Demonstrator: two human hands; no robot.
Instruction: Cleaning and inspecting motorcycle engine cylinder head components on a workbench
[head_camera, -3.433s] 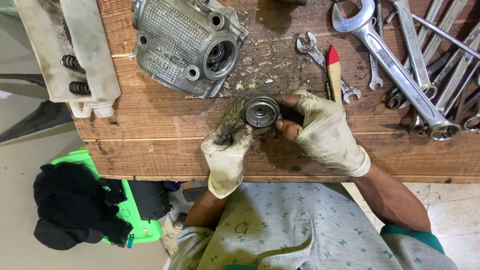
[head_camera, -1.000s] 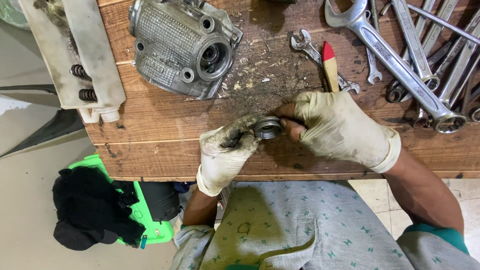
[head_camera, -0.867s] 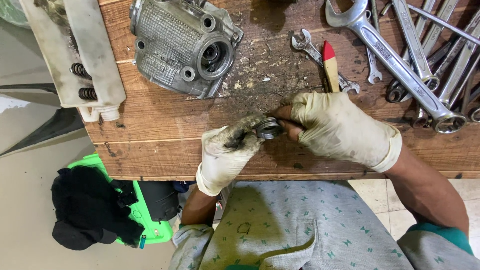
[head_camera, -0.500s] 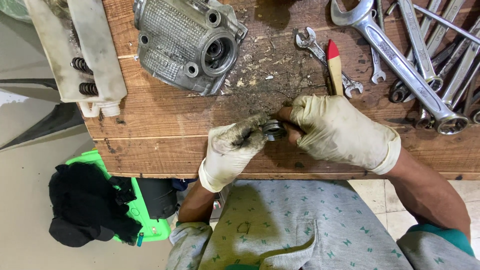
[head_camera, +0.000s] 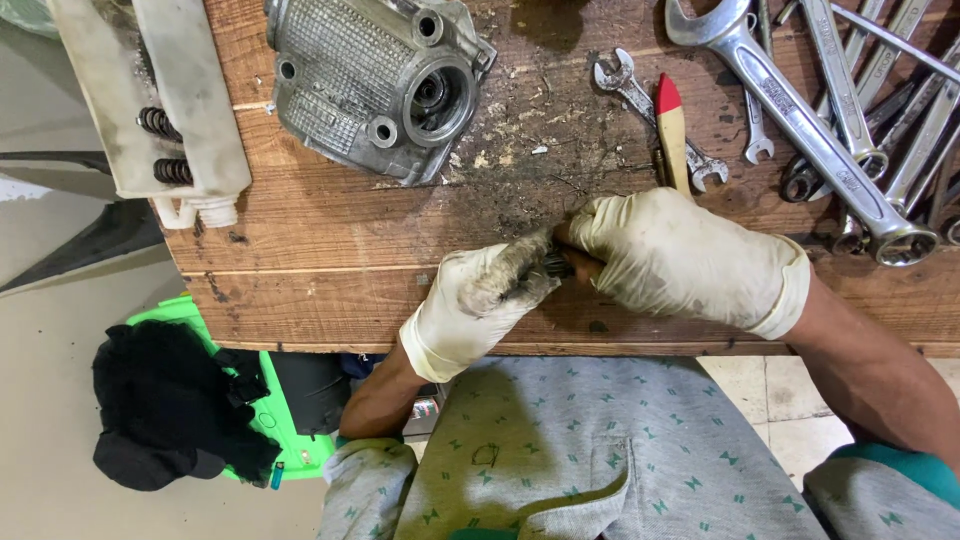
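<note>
Pale latex gloves, smeared with grease, cover both hands, which meet just inside the near edge of the wooden bench. The left hand is curled over a small dark metal part, its fingers closed round it so that only a sliver shows. The right hand pinches the same part from the other side, fingertips touching it. The part sits between the two grips, mostly hidden. Toward the far edge lies a grey cast engine cover; a red-tipped brush and spanners lie toward the far right corner.
</note>
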